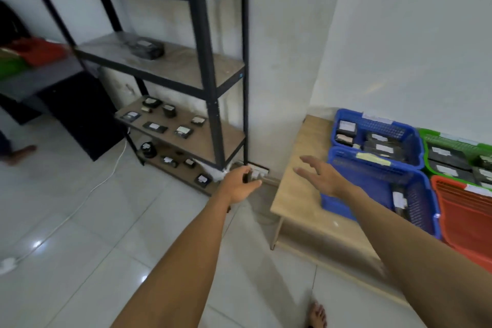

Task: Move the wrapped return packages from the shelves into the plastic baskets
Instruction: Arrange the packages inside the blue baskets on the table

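Note:
A black metal rack (210, 93) holds dark wrapped packages with white labels: one on the middle board (147, 48), several on the lower board (159, 121) and several on the bottom board (170, 161). My left hand (239, 185) is low by the rack's front right leg, closed on a small dark package (251, 176). My right hand (319, 176) is open with fingers spread, hovering at the left edge of the near blue basket (378, 178). A far blue basket (383, 128), a green basket (452, 141) and a red basket (468, 210) stand alongside, the blue and green ones holding packages.
The baskets sit on a low wooden table (298, 189) against the white wall. A white cable (80, 202) with a plug lies across the tiled floor. A black cabinet (80, 114) stands under a grey desk at the left. Another person's foot (20, 153) is at far left, my own foot (318, 314) below.

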The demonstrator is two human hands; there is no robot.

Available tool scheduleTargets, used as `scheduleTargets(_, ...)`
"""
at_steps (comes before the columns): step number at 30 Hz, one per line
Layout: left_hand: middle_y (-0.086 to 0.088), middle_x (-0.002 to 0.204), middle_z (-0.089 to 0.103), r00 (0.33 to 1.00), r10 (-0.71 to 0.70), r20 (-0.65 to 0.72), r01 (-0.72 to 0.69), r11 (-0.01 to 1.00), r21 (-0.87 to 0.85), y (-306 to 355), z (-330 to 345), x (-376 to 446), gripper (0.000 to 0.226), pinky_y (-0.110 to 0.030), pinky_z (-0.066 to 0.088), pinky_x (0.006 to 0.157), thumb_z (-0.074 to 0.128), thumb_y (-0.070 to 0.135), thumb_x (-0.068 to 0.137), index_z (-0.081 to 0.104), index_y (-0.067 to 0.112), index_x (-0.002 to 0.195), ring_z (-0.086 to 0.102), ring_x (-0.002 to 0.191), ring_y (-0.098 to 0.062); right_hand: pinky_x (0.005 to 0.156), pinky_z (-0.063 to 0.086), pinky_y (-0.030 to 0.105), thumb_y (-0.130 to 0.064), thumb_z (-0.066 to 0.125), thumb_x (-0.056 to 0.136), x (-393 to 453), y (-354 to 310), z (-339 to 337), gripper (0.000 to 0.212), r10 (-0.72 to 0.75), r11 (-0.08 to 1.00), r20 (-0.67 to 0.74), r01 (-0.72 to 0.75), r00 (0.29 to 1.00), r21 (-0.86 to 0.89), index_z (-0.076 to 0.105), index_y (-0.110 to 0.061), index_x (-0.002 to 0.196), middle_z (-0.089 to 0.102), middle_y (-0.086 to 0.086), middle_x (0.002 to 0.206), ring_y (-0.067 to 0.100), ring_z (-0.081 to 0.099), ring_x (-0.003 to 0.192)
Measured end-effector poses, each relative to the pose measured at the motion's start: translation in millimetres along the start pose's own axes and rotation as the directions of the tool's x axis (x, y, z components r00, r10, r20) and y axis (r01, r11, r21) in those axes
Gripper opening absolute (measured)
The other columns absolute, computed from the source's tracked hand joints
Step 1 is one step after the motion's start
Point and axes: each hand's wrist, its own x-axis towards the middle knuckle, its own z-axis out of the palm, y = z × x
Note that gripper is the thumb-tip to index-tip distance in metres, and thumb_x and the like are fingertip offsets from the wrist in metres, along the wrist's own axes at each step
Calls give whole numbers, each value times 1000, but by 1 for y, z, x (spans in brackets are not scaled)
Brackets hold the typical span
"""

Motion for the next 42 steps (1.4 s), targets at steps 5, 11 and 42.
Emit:
scheduleTargets(5, -1, 153, 48, 998, -50, -46, 48, 997, -55, -75, -63, -54, 67, -36, 38, 115, 71, 39, 92, 46, 15, 150, 45, 140, -21, 113, 36, 35, -52, 55, 100, -3, -75, 79, 66, -13, 1000, 19, 12, 1000, 23, 44, -15, 152, 48, 4, 155, 25, 48, 140)
scheduleTargets(11, 0, 156, 45, 990, -113, -89, 105, 991, -86, -150, -133, -69, 69, -36, 36, 115, 68, 39, 94, 43, 15, 153, 41, 144, -20, 102, 31, 23, -50, 54, 102, 24, -150, 152, 64, 1, 997, 80, -7, 997, 74, 44, -13, 153, 48, 5, 155, 24, 46, 140)
scheduleTargets(42, -2, 142, 58, 959, 2, 285, -20, 998, 58, -425, -465, 356, 58, -29, 46, 99, 66, 38, 95, 51, 15, 146, 56, 126, -17, 78, 49, 22, -43, 63, 99, 441, -359, 424, 39, 588, 699, -125, -425, 799, 575, 58, -19, 129, 66, 2, 119, 20, 63, 103)
